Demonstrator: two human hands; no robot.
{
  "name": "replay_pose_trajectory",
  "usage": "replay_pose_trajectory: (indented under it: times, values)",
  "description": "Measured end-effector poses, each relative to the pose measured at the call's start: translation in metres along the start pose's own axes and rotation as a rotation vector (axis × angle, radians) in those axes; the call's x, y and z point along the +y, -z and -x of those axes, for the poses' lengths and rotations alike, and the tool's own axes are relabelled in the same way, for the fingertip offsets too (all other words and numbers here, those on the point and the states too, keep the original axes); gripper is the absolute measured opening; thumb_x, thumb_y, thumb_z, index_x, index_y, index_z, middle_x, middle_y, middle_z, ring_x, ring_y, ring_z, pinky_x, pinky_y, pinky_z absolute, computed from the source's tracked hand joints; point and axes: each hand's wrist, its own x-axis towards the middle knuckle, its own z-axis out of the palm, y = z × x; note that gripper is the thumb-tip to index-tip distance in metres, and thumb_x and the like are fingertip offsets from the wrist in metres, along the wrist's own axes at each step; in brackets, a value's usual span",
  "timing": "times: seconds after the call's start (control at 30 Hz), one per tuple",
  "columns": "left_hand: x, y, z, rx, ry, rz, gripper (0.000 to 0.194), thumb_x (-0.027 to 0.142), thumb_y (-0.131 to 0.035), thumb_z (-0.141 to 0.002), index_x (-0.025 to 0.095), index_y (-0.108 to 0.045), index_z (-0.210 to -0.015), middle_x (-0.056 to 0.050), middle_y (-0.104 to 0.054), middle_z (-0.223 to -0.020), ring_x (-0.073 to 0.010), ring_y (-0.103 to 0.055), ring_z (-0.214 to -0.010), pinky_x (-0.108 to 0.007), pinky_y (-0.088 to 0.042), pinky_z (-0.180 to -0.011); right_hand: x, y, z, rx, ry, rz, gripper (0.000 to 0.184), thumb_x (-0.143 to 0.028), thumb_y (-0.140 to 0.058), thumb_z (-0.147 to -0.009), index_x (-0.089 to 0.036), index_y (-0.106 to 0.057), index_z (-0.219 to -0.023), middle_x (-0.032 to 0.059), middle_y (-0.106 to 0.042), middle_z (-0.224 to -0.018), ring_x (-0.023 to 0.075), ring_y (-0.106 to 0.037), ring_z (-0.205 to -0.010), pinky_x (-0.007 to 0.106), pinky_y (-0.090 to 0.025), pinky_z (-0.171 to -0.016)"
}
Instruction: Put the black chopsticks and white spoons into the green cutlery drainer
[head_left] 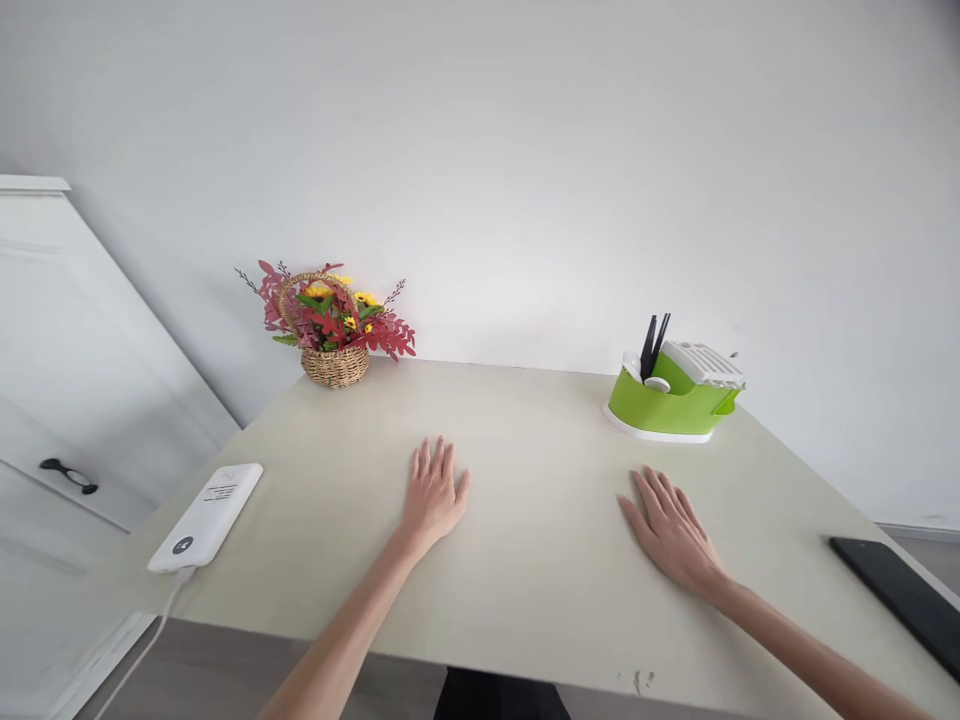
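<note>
My left hand (433,493) lies flat, palm down, on the pale table (540,560), fingers stretched out and holding nothing. My right hand (670,528) rests flat on the table as well, fingers spread, also with nothing in it. A green and white holder (670,396) with black sticks and a white spoon stands just beyond my right hand. A wicker basket of red and yellow flowers (332,326) sits at the far left by the wall.
A white power bank (208,514) with a cable lies at the table's left edge. A black flat object (900,597) lies at the right edge. A white door with a black handle (69,475) stands to the left.
</note>
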Motion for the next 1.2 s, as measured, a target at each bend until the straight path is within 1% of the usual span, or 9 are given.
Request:
replay_pose_trajectory:
  times: [0.1,0.23,0.37,0.47,0.57,0.67,0.93,1.2]
  values:
    - [0.008,0.005,0.020,0.012,0.004,-0.029,0.064,0.048,-0.037,-0.107,0.012,-0.047,-0.158,-0.018,-0.039,-0.169,-0.0410,-0.028,-0.160,-0.064,-0.024,-0.129,-0.009,0.001,0.003,-0.023,-0.018,0.013,0.077,-0.062,-0.021,-0.107,-0.015,-0.038,-0.166,0.0107,-0.029,-0.175,0.0264,-0.019,-0.164,0.049,-0.013,-0.134]
    - [0.020,0.013,0.053,0.012,-0.025,-0.051,0.064,0.049,-0.036,-0.108,0.016,-0.042,-0.163,-0.013,-0.038,-0.170,-0.0382,-0.029,-0.160,-0.061,-0.027,-0.129,-0.016,0.005,0.005,-0.026,-0.008,0.034,0.078,-0.062,-0.022,-0.107,-0.015,-0.038,-0.166,0.0115,-0.027,-0.176,0.0270,-0.018,-0.164,0.048,-0.013,-0.134]
    - [0.027,0.020,0.084,0.043,-0.085,-0.083,0.067,0.051,-0.036,-0.109,0.023,-0.025,-0.170,-0.008,-0.032,-0.173,-0.0343,-0.027,-0.161,-0.058,-0.031,-0.129,-0.017,0.003,0.005,-0.024,0.004,0.041,0.078,-0.062,-0.021,-0.107,-0.015,-0.039,-0.166,0.0117,-0.028,-0.175,0.0276,-0.019,-0.163,0.049,-0.013,-0.133]
    - [0.028,0.026,0.098,0.051,-0.124,-0.097,0.071,0.051,-0.036,-0.110,0.027,-0.011,-0.172,-0.006,-0.029,-0.175,-0.0329,-0.027,-0.161,-0.056,-0.033,-0.128,-0.017,0.001,0.005,-0.017,0.006,0.041,0.077,-0.061,-0.022,-0.107,-0.015,-0.039,-0.166,0.0121,-0.028,-0.175,0.0280,-0.019,-0.163,0.049,-0.013,-0.133]
    - [0.030,0.031,0.103,0.047,-0.130,-0.095,0.074,0.051,-0.036,-0.110,0.029,-0.003,-0.172,-0.005,-0.028,-0.175,-0.0326,-0.029,-0.161,-0.056,-0.034,-0.128,-0.017,0.001,0.005,-0.013,0.007,0.043,0.077,-0.060,-0.023,-0.106,-0.014,-0.039,-0.165,0.0122,-0.028,-0.175,0.0280,-0.019,-0.164,0.050,-0.013,-0.133]
    - [0.033,0.035,0.105,0.041,-0.117,-0.093,0.075,0.051,-0.037,-0.110,0.029,-0.002,-0.172,-0.005,-0.028,-0.175,-0.0328,-0.031,-0.160,-0.057,-0.035,-0.128,-0.016,0.000,0.005,-0.016,0.011,0.048,0.077,-0.061,-0.022,-0.106,-0.015,-0.038,-0.166,0.0116,-0.028,-0.175,0.0277,-0.018,-0.164,0.049,-0.014,-0.133]
    - [0.038,0.042,0.117,0.055,-0.102,-0.076,0.074,0.052,-0.037,-0.110,0.031,-0.003,-0.172,-0.005,-0.028,-0.175,-0.0323,-0.032,-0.159,-0.056,-0.036,-0.127,-0.015,0.000,0.006,-0.015,0.025,0.062,0.075,-0.059,-0.021,-0.107,-0.015,-0.039,-0.166,0.0121,-0.028,-0.175,0.0279,-0.018,-0.164,0.050,-0.014,-0.133]
    - [0.039,0.042,0.117,0.043,-0.092,-0.082,0.072,0.053,-0.036,-0.110,0.031,-0.006,-0.172,-0.004,-0.029,-0.175,-0.0317,-0.032,-0.160,-0.055,-0.036,-0.127,-0.013,-0.004,0.006,-0.003,0.039,0.065,0.076,-0.056,-0.019,-0.106,-0.012,-0.039,-0.165,0.0138,-0.030,-0.174,0.0293,-0.020,-0.163,0.050,-0.014,-0.133]
